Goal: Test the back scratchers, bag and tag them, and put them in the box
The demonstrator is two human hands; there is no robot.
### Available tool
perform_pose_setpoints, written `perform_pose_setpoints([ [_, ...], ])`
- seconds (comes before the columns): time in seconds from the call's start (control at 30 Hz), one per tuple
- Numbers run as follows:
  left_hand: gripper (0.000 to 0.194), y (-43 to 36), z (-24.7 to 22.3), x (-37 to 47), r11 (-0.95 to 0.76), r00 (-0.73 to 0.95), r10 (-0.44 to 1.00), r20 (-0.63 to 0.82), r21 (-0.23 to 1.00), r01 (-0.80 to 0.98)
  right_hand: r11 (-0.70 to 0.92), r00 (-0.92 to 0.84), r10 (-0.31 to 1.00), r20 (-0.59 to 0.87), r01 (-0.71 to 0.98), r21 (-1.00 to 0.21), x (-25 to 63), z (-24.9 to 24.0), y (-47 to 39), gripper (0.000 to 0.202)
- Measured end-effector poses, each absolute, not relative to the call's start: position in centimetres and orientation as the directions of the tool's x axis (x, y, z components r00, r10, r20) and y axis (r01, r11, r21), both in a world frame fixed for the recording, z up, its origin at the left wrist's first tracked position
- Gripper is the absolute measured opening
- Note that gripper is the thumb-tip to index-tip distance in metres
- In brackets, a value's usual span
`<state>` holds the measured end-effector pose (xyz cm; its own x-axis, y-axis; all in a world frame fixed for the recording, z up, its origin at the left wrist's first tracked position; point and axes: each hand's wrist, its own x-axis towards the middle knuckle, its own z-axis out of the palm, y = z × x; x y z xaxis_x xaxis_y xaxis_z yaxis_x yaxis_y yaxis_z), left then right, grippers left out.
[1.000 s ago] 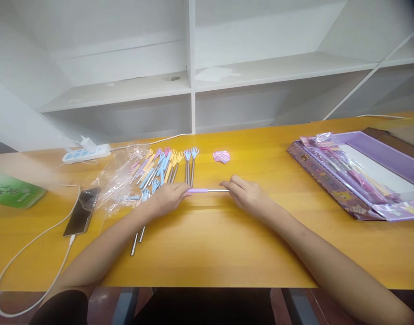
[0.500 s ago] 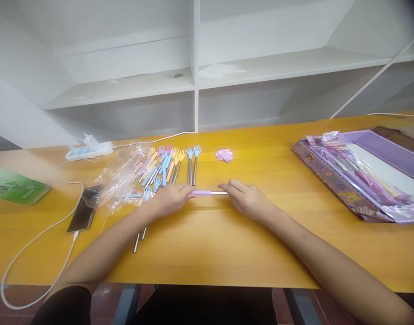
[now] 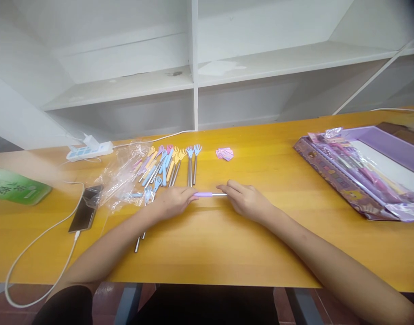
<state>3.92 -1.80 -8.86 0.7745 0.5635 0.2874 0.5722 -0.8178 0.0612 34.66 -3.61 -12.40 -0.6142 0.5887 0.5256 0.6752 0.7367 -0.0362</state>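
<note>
Between my hands, level above the table, is a back scratcher with a purple grip and a thin metal rod. My left hand is closed around its purple end. The fingers of my right hand pinch the metal end, and whatever tip lies there is hidden. Just beyond my left hand lie several back scratchers with blue, yellow, pink and purple claw heads. Two blue-headed ones rest apart with their rods toward me. Others with blue heads are partly covered by my left forearm.
Clear plastic wrap lies left of the scratchers. Further left are a phone on a white cable, a power strip and a green package. Small pink cards sit at the back. A purple box with wrapped items stands right.
Both hands keep hold of the back scratcher in nearly the same place. The view has shifted very slightly.
</note>
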Motion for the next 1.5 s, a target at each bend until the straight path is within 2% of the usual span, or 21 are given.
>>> perform_pose_setpoints([
  [0.2,0.04,-2.1,-8.6,4.3,-0.834,0.785,0.54,0.303,0.064,0.549,0.74,-0.613,0.583,0.533,0.672,-0.036,34.5,-12.5,-3.8,0.04],
  [0.47,0.041,-2.7,-9.3,4.4,-0.825,0.785,0.563,0.26,0.113,0.554,0.748,-0.621,0.594,0.512,0.661,-0.067,34.5,-12.6,-3.9,0.043],
  [0.63,0.04,-2.8,-9.4,4.5,-0.82,0.785,0.572,0.236,0.146,0.554,0.749,-0.617,0.577,0.535,0.661,-0.045,34.3,-12.5,-4.1,0.039],
  [0.97,0.038,-3.0,-9.7,4.6,-0.812,0.774,0.583,0.246,0.141,0.567,0.76,-0.629,0.588,0.509,0.645,-0.08,34.3,-13.2,-3.8,0.04],
  [1.13,0.036,-2.6,-8.8,4.6,-0.806,0.788,0.591,0.174,0.1,0.583,0.734,-0.616,0.629,0.474,0.672,-0.1,34.2,-12.4,-4.1,0.036],
  [1.3,0.033,-2.8,-6.9,5.7,-0.781,0.782,0.621,0.044,-0.04,0.623,0.68,-0.596,0.72,0.355,0.708,-0.191,32.9,-11.2,-4.7,0.025],
  [1.4,0.022,-3.9,-6.5,6.7,-0.79,0.797,0.604,0.016,-0.116,0.601,0.704,-0.638,0.69,0.342,0.701,-0.115,31.7,-10.8,-4.6,0.021],
  [1.5,0.018,-4.5,-6.5,7.3,-0.745,0.757,0.653,0.014,-0.166,0.646,0.712,-0.66,0.653,0.371,0.702,-0.006,30.8,-9.9,-3.9,0.022],
])
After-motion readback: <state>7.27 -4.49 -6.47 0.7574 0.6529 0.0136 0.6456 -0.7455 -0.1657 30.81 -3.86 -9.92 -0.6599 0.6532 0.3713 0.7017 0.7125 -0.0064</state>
